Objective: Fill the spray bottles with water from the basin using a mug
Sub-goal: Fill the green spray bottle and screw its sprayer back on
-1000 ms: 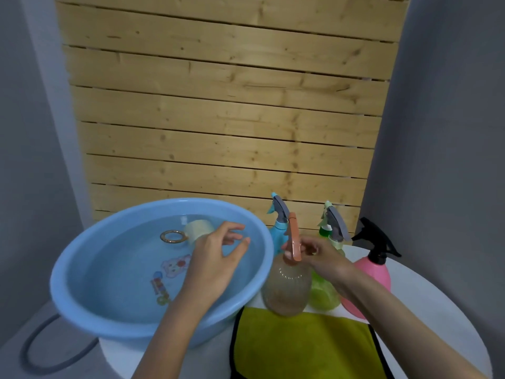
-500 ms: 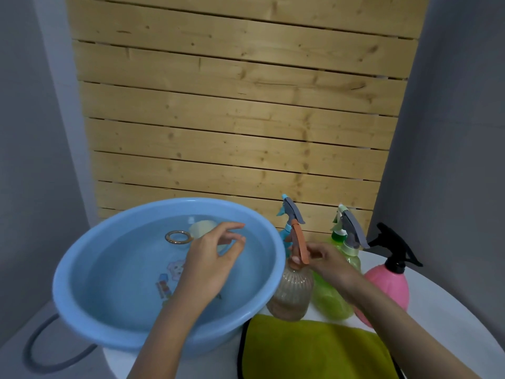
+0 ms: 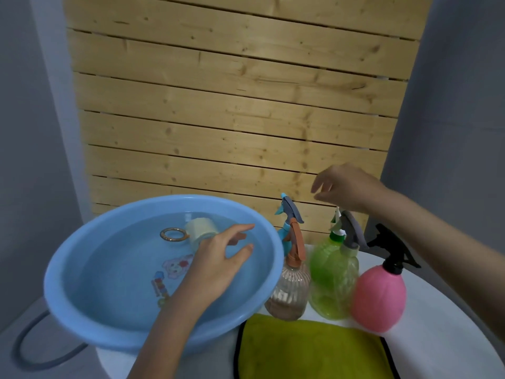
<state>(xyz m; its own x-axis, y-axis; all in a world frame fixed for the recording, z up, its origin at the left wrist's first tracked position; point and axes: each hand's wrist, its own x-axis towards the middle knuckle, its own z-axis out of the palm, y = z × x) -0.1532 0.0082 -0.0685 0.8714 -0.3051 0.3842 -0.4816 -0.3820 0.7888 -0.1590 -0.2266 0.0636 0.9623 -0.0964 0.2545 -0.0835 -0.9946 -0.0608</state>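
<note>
A blue basin (image 3: pixel 82 318) of water stands on the left of the round white table (image 3: pixel 451 310). A pale mug (image 3: pixel 200 228) with a gold ring handle lies sunk at the basin's far side. My left hand (image 3: pixel 218 258) hovers over the water just right of the mug, fingers spread and holding nothing. To the right stand a clear brownish bottle (image 3: pixel 288 291) with an orange trigger, a blue bottle (image 3: pixel 285 231) behind it, a green bottle (image 3: pixel 333 277) and a pink bottle (image 3: pixel 378 296). My right hand (image 3: pixel 347 187) is raised above the green bottle's sprayer, fingers loose, empty.
A yellow-green cloth (image 3: pixel 308 351) with black trim lies on the table in front of the bottles. A wooden slat panel (image 3: pixel 232 105) backs the table, with grey walls at both sides. A grey hose (image 3: pixel 30 354) loops on the floor at lower left.
My right hand let go of the orange-trigger bottle's neck and rose up and right, above the green bottle. My left hand stayed over the basin near the mug.
</note>
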